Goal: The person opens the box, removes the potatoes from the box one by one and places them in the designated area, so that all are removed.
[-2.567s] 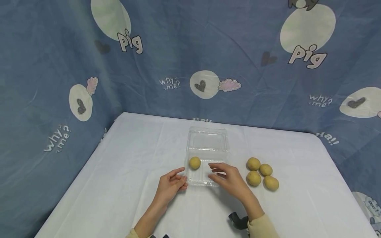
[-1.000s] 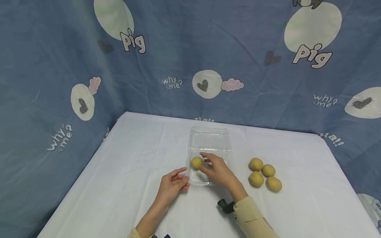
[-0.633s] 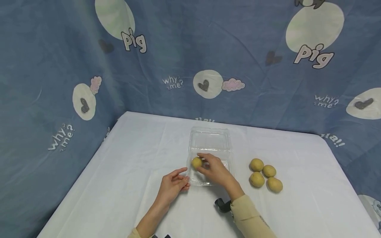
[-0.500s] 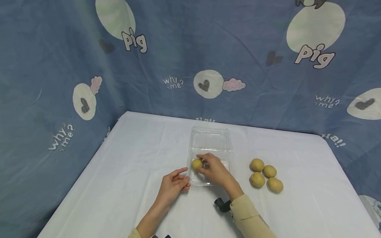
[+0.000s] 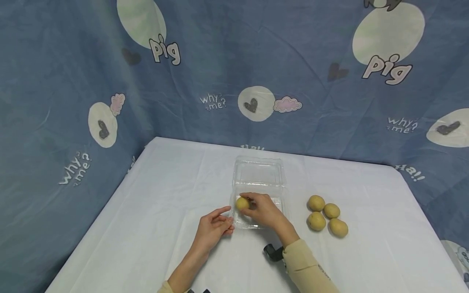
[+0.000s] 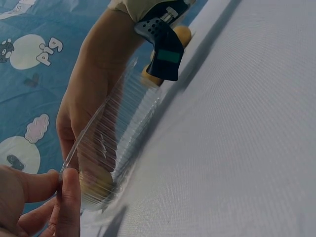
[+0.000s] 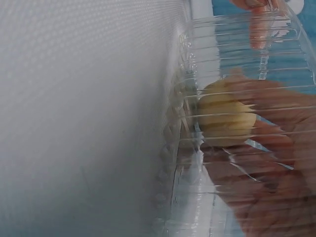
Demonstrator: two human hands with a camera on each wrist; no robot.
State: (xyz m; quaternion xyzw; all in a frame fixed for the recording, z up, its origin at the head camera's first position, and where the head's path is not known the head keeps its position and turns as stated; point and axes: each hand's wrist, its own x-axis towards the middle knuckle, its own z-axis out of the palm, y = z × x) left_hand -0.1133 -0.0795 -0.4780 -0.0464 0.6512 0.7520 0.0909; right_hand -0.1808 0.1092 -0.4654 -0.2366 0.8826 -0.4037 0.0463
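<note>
A clear plastic clamshell box (image 5: 239,221) lies on the table with its lid folded back. My left hand (image 5: 212,231) pinches its left rim between thumb and finger; the left wrist view shows the fingertips (image 6: 70,185) on the thin edge. Inside the tray, at its left side, my right hand (image 5: 265,210) holds a small round yellow potato (image 5: 242,204) with curled fingers and thumb. Through the ribbed plastic wall in the right wrist view, this potato (image 7: 224,116) sits low, close over the tray's floor.
Several loose yellow potatoes (image 5: 316,221) lie in a group to the right of the box. A white cloth (image 5: 161,195) covers the table. Behind and at the left hangs a blue patterned curtain (image 5: 205,49). A black wrist mount (image 5: 272,252) juts from under the right sleeve.
My right hand has moved left over the tray and closed its fingers on the potato, which has shifted slightly toward me. The left hand stays at the rim.
</note>
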